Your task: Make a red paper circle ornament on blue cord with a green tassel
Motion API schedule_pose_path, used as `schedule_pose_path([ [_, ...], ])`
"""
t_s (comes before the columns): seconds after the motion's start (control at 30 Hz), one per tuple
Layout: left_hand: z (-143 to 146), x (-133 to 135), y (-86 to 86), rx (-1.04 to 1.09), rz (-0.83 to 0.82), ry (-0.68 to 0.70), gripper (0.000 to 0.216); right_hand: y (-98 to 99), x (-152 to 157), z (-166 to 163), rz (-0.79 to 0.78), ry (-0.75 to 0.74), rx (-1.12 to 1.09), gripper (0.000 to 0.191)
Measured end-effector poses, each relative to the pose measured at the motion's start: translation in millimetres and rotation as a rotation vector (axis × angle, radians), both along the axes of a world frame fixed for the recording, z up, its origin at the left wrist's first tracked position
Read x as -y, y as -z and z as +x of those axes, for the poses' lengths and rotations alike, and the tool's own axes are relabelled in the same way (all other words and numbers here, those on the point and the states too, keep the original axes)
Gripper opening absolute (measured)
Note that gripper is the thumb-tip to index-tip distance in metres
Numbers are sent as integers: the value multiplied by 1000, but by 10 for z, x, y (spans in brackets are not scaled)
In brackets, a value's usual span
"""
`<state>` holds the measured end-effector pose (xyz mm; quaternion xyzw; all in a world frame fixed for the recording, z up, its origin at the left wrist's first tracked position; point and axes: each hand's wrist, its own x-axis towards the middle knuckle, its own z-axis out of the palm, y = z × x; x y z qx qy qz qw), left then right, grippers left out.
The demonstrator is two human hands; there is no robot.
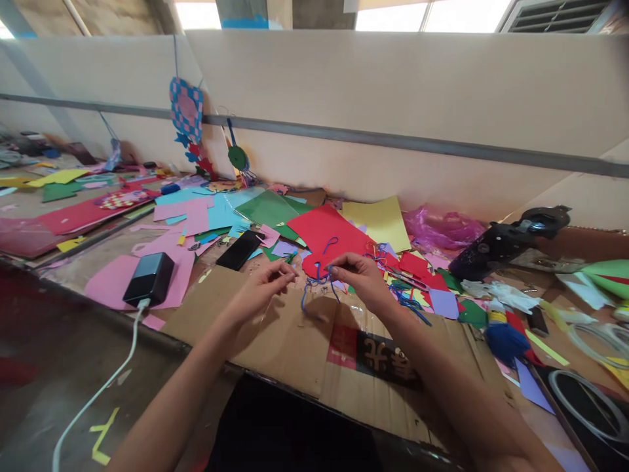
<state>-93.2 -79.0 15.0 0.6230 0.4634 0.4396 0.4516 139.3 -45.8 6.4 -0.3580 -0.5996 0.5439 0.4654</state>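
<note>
Cardboard (289,347) partly hidden, right hand (361,274) grip pinching blue cord (335,292), left hand (268,283) grip impossible to tell

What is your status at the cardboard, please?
Right hand at blue yarn, grip unclear; left hand nearby. Yarn trails onto cardboard. Red sheet just beyond.

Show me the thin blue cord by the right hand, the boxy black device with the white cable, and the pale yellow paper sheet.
Thin blue cord (318,270): head view, middle strands.
Boxy black device (149,279): head view, near its middle.
Pale yellow paper sheet (379,221): head view, near its middle.
</note>
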Motion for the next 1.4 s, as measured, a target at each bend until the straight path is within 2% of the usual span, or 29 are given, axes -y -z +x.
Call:
schedule_pose_path([
  [0.13,177,-144,69,3,-39,190,34,-114,-64,-51,29,-22,-20,29],
  [0.23,262,-262,72,73,-48,266,33,-230,-93,-126,73,-75,-10,28],
  [0.37,274,-329,4,170,-76,233,34,-352,-117,-190,138,-75,6,25],
  [0.47,228,-311,-57,218,-88,167,37,-367,-144,-184,136,-31,9,25],
  [0.57,174,-267,-77,307,-121,85,40,-274,-196,-154,107,27,-7,28],
  [0.7,107,-189,-41,399,-152,5,39,14,-293,-112,74,86,56,26],
  [0.87,16,-89,-22,473,-172,18,37,320,-319,-116,70,72,237,19],
  [1.13,-12,76,-83,550,-152,40,36,310,-67,-387,228,-188,522,18],
  [1.27,-15,136,-76,548,-138,71,33,350,-13,-522,301,-208,527,7],
  [1.4,-53,156,-52,534,-137,45,32,371,4,-559,353,-169,571,5],
])
